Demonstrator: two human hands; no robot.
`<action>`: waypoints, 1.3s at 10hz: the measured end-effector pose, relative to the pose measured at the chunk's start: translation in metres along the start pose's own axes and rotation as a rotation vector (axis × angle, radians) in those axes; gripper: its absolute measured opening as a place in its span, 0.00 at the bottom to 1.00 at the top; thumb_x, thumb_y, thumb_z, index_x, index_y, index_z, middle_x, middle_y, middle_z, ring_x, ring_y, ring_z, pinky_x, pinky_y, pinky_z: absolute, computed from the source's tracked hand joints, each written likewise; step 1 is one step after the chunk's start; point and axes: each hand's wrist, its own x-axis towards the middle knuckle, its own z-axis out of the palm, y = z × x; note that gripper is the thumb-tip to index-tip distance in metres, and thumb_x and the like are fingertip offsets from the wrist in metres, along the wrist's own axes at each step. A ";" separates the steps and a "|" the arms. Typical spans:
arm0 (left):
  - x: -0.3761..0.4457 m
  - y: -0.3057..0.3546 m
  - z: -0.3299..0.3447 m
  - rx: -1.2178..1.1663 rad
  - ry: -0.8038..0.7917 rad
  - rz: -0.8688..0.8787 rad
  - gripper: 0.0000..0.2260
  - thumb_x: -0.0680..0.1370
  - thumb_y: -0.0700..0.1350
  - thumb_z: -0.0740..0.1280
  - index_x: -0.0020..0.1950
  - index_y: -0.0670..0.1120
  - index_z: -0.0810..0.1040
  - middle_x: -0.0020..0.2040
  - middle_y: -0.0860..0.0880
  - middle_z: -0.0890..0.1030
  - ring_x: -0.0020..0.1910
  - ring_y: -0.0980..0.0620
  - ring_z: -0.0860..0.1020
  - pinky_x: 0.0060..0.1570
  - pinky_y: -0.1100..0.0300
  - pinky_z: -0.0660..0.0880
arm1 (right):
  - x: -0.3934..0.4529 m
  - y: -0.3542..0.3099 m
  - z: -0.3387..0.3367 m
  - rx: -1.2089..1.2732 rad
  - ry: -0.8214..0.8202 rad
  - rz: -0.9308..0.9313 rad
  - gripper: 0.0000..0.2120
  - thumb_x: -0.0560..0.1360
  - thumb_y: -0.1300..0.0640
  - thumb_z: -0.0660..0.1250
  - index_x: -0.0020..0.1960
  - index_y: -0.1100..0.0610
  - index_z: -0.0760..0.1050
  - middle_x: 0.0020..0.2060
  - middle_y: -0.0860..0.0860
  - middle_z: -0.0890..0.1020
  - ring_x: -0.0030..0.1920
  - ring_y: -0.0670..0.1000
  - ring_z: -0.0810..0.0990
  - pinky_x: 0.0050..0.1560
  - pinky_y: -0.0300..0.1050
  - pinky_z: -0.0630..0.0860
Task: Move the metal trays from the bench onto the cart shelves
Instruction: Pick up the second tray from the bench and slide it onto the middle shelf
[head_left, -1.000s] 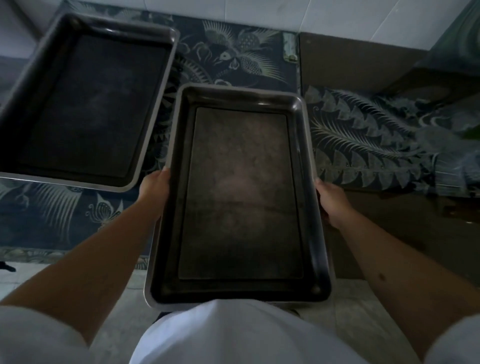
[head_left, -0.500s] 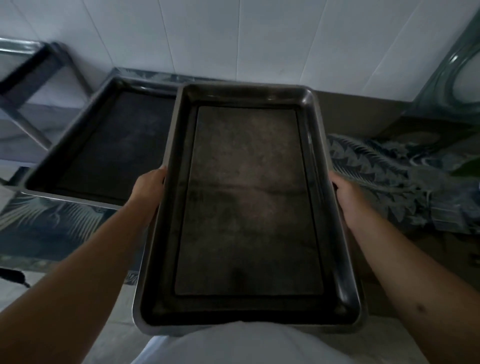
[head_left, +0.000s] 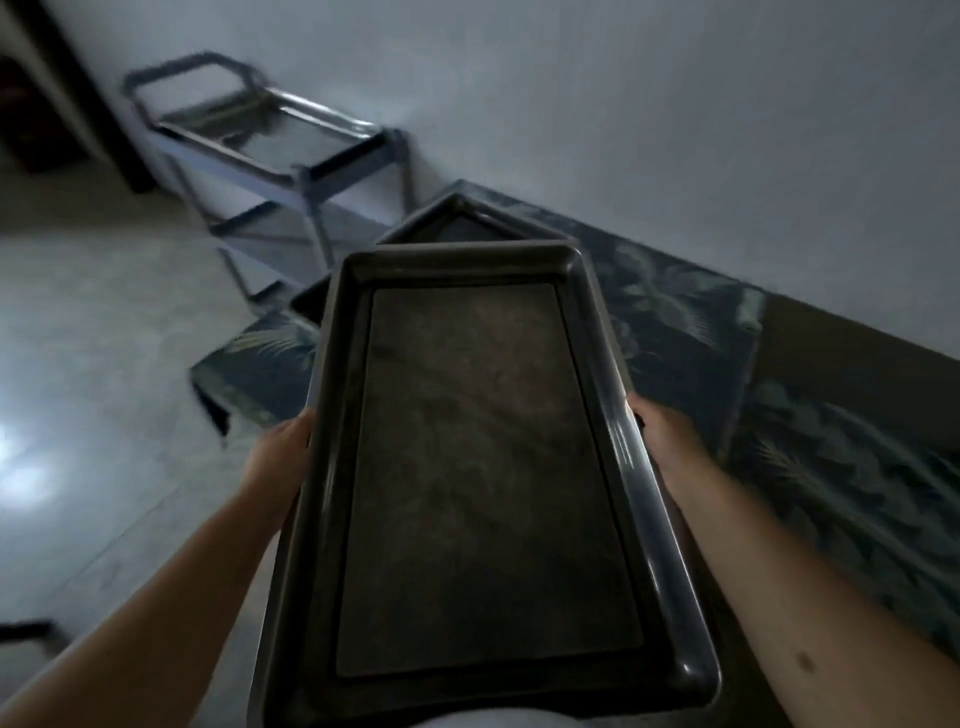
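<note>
Gripping a metal tray (head_left: 483, 478) by its long edges, left hand (head_left: 283, 457) and right hand (head_left: 662, 441) hide their fingers; second tray (head_left: 457, 223) half hidden behind, cart (head_left: 280, 161) blurred.

A second metal tray (head_left: 457, 221) lies on the patterned-cloth bench (head_left: 680, 317).

I find no readable text, label, brand or number on the tray (head_left: 483, 467) between my hands or anything beyond it.
</note>
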 end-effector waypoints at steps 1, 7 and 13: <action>-0.028 -0.036 -0.056 -0.067 0.124 -0.101 0.18 0.80 0.54 0.63 0.53 0.41 0.83 0.52 0.37 0.83 0.53 0.38 0.82 0.58 0.41 0.78 | -0.002 -0.009 0.062 -0.152 -0.238 -0.068 0.12 0.81 0.57 0.60 0.55 0.54 0.82 0.52 0.56 0.83 0.51 0.53 0.81 0.50 0.43 0.75; -0.092 -0.196 -0.334 -0.503 0.783 -0.340 0.20 0.79 0.57 0.66 0.47 0.39 0.85 0.44 0.40 0.86 0.49 0.41 0.83 0.57 0.43 0.78 | -0.141 -0.080 0.444 -0.374 -0.753 -0.313 0.13 0.80 0.53 0.64 0.52 0.61 0.81 0.45 0.52 0.82 0.37 0.45 0.78 0.27 0.31 0.72; 0.059 -0.196 -0.427 -0.372 0.747 -0.396 0.21 0.83 0.53 0.60 0.53 0.36 0.83 0.49 0.38 0.84 0.52 0.39 0.81 0.57 0.46 0.76 | -0.087 -0.125 0.640 -0.423 -0.831 -0.296 0.12 0.79 0.55 0.65 0.38 0.53 0.81 0.31 0.43 0.83 0.27 0.37 0.79 0.22 0.29 0.70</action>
